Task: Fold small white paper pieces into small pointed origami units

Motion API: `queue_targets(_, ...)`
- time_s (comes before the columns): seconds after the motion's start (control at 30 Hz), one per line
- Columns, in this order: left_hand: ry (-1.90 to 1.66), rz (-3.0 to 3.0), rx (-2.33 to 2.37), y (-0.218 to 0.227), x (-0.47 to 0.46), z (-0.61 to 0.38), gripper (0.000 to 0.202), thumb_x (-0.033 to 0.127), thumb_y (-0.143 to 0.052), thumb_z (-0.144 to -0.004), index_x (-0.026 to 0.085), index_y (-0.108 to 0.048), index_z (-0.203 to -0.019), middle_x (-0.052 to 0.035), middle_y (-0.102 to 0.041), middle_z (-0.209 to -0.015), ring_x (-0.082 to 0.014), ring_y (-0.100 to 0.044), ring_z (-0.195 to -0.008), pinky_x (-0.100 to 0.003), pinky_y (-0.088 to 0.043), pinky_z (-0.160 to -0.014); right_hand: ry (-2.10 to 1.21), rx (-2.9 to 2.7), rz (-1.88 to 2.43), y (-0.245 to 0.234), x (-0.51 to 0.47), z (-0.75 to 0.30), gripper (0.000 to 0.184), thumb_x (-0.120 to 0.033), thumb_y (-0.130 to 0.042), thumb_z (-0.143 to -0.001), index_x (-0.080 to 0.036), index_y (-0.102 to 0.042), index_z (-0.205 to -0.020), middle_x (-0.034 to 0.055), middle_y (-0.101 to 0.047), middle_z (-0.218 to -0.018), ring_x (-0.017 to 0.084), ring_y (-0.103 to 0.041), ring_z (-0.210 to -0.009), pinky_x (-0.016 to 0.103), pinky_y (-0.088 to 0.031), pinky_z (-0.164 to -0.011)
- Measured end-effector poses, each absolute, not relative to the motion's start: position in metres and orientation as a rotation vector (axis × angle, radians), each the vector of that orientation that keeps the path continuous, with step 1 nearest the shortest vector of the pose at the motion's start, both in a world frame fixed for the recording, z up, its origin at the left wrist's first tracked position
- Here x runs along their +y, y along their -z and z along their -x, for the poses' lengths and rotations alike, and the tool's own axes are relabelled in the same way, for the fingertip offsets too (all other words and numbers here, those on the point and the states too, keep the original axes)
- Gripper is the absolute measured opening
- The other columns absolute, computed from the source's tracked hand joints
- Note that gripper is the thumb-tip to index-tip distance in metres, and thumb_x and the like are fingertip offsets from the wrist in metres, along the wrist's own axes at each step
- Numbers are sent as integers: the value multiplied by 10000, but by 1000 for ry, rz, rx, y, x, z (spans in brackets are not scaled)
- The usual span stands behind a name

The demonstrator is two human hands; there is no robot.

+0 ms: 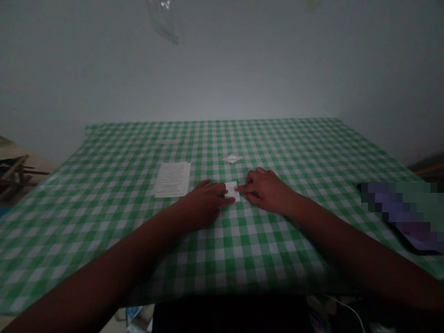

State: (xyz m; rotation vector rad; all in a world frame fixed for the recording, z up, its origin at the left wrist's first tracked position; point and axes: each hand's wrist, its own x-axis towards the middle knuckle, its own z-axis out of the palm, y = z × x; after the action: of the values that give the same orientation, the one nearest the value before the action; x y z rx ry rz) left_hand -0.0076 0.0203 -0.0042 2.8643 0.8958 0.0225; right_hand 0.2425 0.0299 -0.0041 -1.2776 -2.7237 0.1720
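Small white paper (232, 188) between two hands on checked cloth (270, 252)

The paper lies near the middle of the green-and-white cloth, its left part hidden under the fingers of the left hand (204, 204). That hand's thumb and fingertips rest apart on the slip; the right hand (266, 189) is loosely curled, its index finger reaching the right edge. Whether either hand pinches the paper, I cannot tell. Faint marks show on it (too small to read).

A sheaf of printed sheets (171, 179) lies just left of the left hand, its lines illegible. Beyond the hands sits a diamond-shaped white piece (232, 158), and farther off a pale strip (169, 142) almost melts into the cloth. The dark-edged device (398, 215) at right has a pixelated screen and runs to the picture's edge. High on the wall (243, 69), a clear, shiny item (164, 21) is cut off above; whether it holds anything is unclear.
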Motion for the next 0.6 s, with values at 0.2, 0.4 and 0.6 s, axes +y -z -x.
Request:
queue_targets(0.2,-55,-2870,903,7,20,9,510,123,-528,-855,285,-562,-1337,-101,-527,-1366,-269,-522,-1233,-557,-291,-1121,-166,-2599,1409,14,36,-237,320,-317,-525,-949,-353,-682,-1226,73,-581,-965,248,-491,-970,342,-320,-744)
queue_targets(0.4,-121,-2854,908,6,19,8,515,107,-541,-827,284,-578,-1309,-94,-465,-1453,-275,-440,-1349,-557,-260,-1143,-171,-2558,1418,21,41,-233,292,-352,-510,-960,-317,-708,-1171,69,-590,-949,245,-508,-979,362,-340,-792)
queue_targets(0.6,-211,-2769,863,9,23,5,508,63,-527,-787,236,-586,-1261,-92,-451,-1498,-243,-442,-1365,-497,-329,-1125,-154,-2563,1362,23,45,-231,275,-404,-542,-951,-291,-724,-1123,63,-614,-940,240,-518,-970,368,-345,-811)
